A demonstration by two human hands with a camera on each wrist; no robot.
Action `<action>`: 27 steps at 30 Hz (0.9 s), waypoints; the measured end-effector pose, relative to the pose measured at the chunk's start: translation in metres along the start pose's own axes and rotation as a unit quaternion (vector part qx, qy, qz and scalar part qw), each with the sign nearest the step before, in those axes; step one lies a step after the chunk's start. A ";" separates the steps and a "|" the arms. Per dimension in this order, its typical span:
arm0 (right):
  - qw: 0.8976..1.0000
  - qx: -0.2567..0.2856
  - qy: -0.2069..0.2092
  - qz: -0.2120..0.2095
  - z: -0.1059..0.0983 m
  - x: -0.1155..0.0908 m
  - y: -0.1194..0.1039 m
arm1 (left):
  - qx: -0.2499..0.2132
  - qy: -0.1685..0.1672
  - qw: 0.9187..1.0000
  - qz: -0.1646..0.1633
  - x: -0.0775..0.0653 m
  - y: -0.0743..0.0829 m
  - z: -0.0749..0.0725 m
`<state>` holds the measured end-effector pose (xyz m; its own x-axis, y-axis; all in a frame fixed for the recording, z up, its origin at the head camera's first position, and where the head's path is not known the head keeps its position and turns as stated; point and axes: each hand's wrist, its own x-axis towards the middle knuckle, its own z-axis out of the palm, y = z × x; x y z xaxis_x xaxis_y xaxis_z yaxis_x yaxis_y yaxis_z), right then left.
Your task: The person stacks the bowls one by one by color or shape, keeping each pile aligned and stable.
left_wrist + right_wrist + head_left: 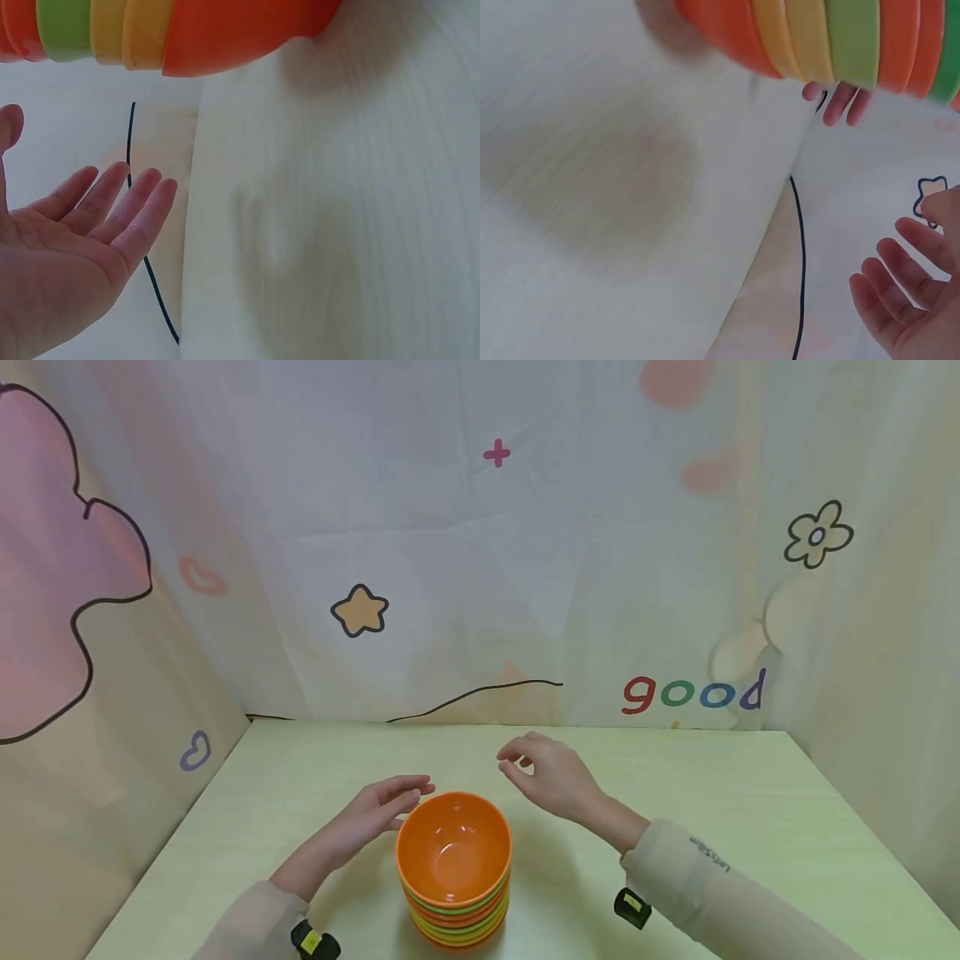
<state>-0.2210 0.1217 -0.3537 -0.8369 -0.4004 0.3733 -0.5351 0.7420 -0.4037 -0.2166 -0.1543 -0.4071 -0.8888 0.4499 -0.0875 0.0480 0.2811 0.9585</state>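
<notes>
A stack of nested bowls (pixel 454 852) stands upright on the table, an orange bowl on top and green, yellow and orange ones beneath. Beside its left rim is my left hand (pixel 375 814), fingers stretched forward and loosely spread; in the left wrist view this hand (pixel 90 232) is apart from the bowls (pixel 240 34) with its palm bare. My right hand (pixel 551 772) hovers to the right of and beyond the stack, fingers gently bent and holding nothing. The right wrist view shows that hand (pixel 911 285) away from the stacked bowls (pixel 853 41).
The pale wooden table (pixel 675 785) runs back to a printed curtain (pixel 450 527) that closes off the far side and both flanks. Black wrist cameras sit at both sleeves, the left one (pixel 315 941) close to the table's near side.
</notes>
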 end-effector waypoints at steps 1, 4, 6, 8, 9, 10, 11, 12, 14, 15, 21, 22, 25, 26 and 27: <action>1.000 -0.003 0.001 0.000 0.000 0.000 0.003 | 0.010 0.002 1.000 0.005 0.002 0.001 0.000; 1.000 -0.026 0.005 -0.008 0.001 -0.001 0.012 | 0.047 0.009 0.999 0.015 0.008 0.002 0.002; 0.999 -0.040 0.006 -0.015 0.001 -0.001 0.018 | 0.075 0.014 0.997 0.025 0.013 0.003 0.002; 0.998 -0.054 0.006 -0.022 0.001 -0.002 0.023 | 0.108 0.021 0.993 0.036 0.019 0.005 0.003; 0.998 -0.060 0.005 -0.025 0.001 -0.002 0.025 | 0.122 0.027 0.991 0.041 0.021 0.006 0.002; 0.997 -0.066 0.002 -0.027 0.001 -0.002 0.028 | 0.134 0.031 0.989 0.047 0.024 0.007 0.002; 0.997 -0.072 -0.002 -0.028 0.001 -0.003 0.030 | 0.144 0.036 0.988 0.052 0.027 0.009 0.002; 0.996 -0.079 -0.006 -0.030 0.002 -0.003 0.032 | 0.155 0.041 0.985 0.057 0.029 0.010 0.001; 0.995 -0.092 -0.015 -0.033 0.003 -0.004 0.036 | 0.179 0.049 0.980 0.065 0.033 0.013 0.001; 0.994 -0.098 -0.019 -0.033 0.003 -0.005 0.038 | 0.192 0.050 0.978 0.069 0.035 0.015 0.001; 0.991 -0.127 -0.028 -0.013 0.004 -0.010 0.048 | 0.281 0.044 0.954 0.101 0.040 0.022 0.001; 0.991 -0.132 -0.028 -0.010 0.004 -0.011 0.050 | 0.294 0.042 0.949 0.109 0.041 0.023 0.001; 0.989 -0.143 -0.028 -0.002 0.002 -0.014 0.057 | 0.331 0.035 0.935 0.122 0.042 0.027 0.002; 0.989 -0.146 -0.031 0.002 0.002 -0.015 0.060 | 0.343 0.033 0.930 0.124 0.043 0.028 0.003; 0.989 -0.147 -0.034 0.006 0.002 -0.016 0.062 | 0.353 0.031 0.927 0.124 0.044 0.029 0.003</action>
<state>-0.2408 0.1730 -0.3859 -0.8540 -0.4190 0.3085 -0.4773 0.8669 -0.1438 -0.2527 -0.1239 -0.3844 -0.8337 0.5316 0.1495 0.5219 0.6701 0.5278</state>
